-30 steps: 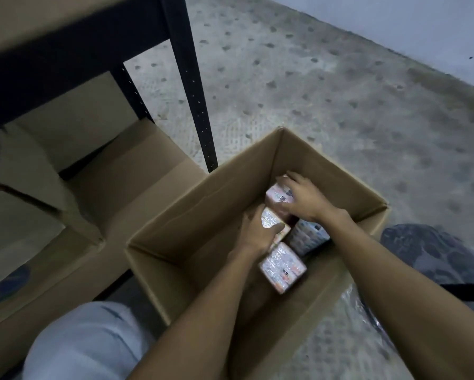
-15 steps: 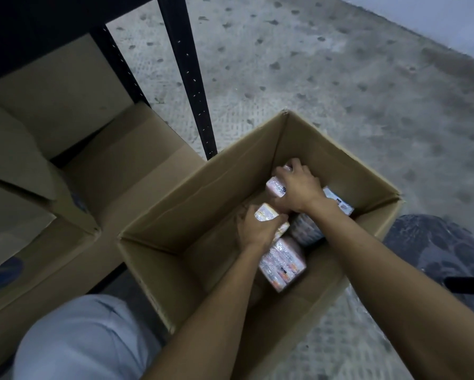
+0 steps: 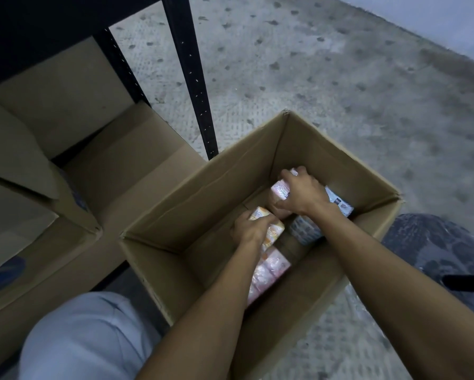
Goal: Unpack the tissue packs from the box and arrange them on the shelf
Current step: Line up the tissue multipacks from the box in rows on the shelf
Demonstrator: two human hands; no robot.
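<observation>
1. Reaching down into the open cardboard box [image 3: 192, 207], I have both hands among the tissue packs [image 3: 274, 263] on its floor, towards the wall at 2 o'clock.
2. My left hand [image 3: 250, 230] has its fingers curled over the top of an orange-and-pink pack [image 3: 274, 232]. The thumb is hidden, but I judge this a real grip, not a mere touch.
3. My right hand [image 3: 303, 194] is just beside it at 1 o'clock and wraps a paler pink pack [image 3: 279, 191], with the fingers hooked over the far edge and the thumb on the near side.
4. Three more packs lie loose in the box.
   - A lower pink pack [image 3: 268, 271] lies at 6 o'clock from the left hand, its long axis running roughly 1 to 7 o'clock.
   - A grey-blue pack [image 3: 304, 233] lies under my right forearm.
   - A white-labelled pack [image 3: 340, 205] lies against the wall at 3 o'clock from the right hand.
5. The next move turns on where the shelf [image 3: 192, 78] lies. Its black upright stands at 11 o'clock from the box, and the frame runs off towards 9 o'clock, where other cardboard boxes [image 3: 115, 171] sit.
6. The left hand is the nearer one, so I would send its pack across first.
7. How the two held packs are turned I cannot tell, as the hands cover most of each.
8. The box walls rise well above the hands. I would lift both packs straight up past the rim before swinging towards 10 o'clock, or a corner may catch the cardboard.
</observation>
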